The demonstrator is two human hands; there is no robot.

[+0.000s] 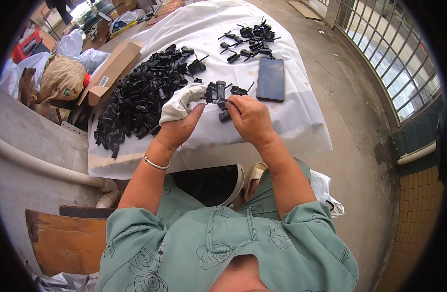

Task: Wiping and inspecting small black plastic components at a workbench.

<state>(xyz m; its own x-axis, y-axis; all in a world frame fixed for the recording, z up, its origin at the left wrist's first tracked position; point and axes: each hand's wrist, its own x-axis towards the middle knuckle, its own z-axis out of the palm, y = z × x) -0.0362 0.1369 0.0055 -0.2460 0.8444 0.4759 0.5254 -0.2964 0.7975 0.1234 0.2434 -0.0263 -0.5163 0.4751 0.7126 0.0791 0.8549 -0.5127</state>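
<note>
A black plastic clip-like part is held up over the white-covered table. My left hand, its fingers in a white cloth glove and its thumb bare, is closed on the part's left side. At the part's right side, my right hand is bare and pinches thumb against fingertips at a thin dark piece; its exact kind is hidden by the fingers. Another black part lies just below the held one, and one with a thin rod lies behind my right fingers.
A big heap of black plastic parts covers the table's left. Several rod-fitted parts cluster at the far right, with a smartphone nearer. A long cardboard box borders the heap. A dark tub sits below the table edge.
</note>
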